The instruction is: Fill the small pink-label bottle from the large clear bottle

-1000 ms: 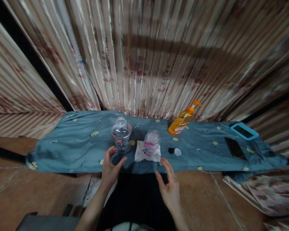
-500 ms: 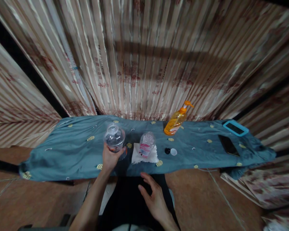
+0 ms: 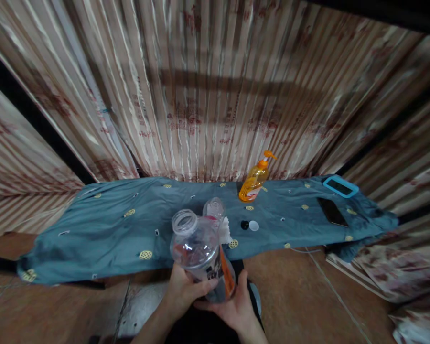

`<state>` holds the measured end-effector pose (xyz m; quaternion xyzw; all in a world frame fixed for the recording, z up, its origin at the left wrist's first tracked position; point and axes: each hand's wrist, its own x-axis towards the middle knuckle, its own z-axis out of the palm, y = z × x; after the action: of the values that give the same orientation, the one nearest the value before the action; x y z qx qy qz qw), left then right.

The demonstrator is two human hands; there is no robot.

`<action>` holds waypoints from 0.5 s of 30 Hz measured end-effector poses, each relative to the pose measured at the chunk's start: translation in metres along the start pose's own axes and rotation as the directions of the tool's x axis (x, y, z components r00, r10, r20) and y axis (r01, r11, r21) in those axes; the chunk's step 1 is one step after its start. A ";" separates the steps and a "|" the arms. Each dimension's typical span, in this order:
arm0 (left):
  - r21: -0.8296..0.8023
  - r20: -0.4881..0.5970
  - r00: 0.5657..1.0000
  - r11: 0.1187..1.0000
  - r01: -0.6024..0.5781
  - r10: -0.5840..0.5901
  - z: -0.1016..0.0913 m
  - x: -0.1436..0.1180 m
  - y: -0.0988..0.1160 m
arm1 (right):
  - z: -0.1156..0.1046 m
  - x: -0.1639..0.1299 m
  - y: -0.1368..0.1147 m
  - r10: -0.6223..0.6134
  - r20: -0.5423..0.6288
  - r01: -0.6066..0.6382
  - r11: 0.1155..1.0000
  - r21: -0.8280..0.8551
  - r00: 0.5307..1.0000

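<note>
A wide, clear plastic bottle [image 3: 199, 248] with an open mouth and an orange label is lifted off the table, close to me. My left hand [image 3: 184, 296] grips its lower side and my right hand [image 3: 236, 310] cups its base from the right. Behind it, a smaller clear bottle [image 3: 214, 210] with a pink label stands on a white tissue [image 3: 225, 229] on the blue cloth [image 3: 111, 224] that covers the table.
An orange pump bottle [image 3: 253, 179] stands at the back of the table. A black cap [image 3: 244, 224] and a white cap [image 3: 253, 226] lie right of the tissue. A dark phone [image 3: 330, 211] and a blue-framed device [image 3: 339, 186] rest at the right end. Striped curtains hang behind.
My left hand closed on the wide bottle and lifted it off the table toward me. My right hand came in under its base. The camera view shifted slightly.
</note>
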<state>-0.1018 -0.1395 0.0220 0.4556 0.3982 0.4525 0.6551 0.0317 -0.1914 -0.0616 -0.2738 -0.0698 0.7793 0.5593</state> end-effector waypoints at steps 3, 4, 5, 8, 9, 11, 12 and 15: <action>-0.016 0.152 0.988 0.999 -0.034 0.036 0.023 0.002 -0.013 | -0.007 -0.011 -0.007 -0.078 -0.044 0.081 0.993 0.085 0.996; -0.019 0.179 0.984 1.000 -0.020 0.024 0.027 0.003 -0.018 | -0.009 -0.015 -0.010 -0.100 -0.066 0.106 0.989 0.101 0.993; -0.015 0.202 0.979 1.000 -0.013 0.015 0.029 0.003 -0.022 | -0.011 -0.018 -0.012 -0.120 -0.093 0.130 0.985 0.115 0.988; -0.009 0.232 0.962 0.989 -0.146 0.144 0.022 0.013 -0.029 | -0.015 -0.028 -0.019 -0.155 -0.175 0.180 0.975 0.134 0.972; -0.020 0.204 0.949 0.970 -0.241 0.240 0.016 0.020 -0.029 | -0.017 -0.031 -0.022 -0.165 -0.199 0.193 0.972 0.134 0.966; 0.013 0.138 0.905 0.913 -0.407 0.402 0.001 0.042 -0.025 | -0.021 -0.036 -0.028 -0.191 -0.239 0.226 0.966 0.129 0.952; 0.078 0.095 0.890 0.888 -0.453 0.446 -0.006 0.056 -0.023 | -0.024 -0.038 -0.031 -0.215 -0.256 0.252 0.960 0.123 0.943; 0.308 0.043 0.884 0.836 -0.455 0.465 -0.019 0.100 -0.016 | -0.036 -0.041 -0.042 -0.309 -0.304 0.354 0.929 0.104 0.901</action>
<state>-0.0887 -0.0421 -0.0090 0.6269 0.3541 0.5361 0.4407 0.0941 -0.2206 -0.0600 -0.3212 0.0266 0.6284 0.7079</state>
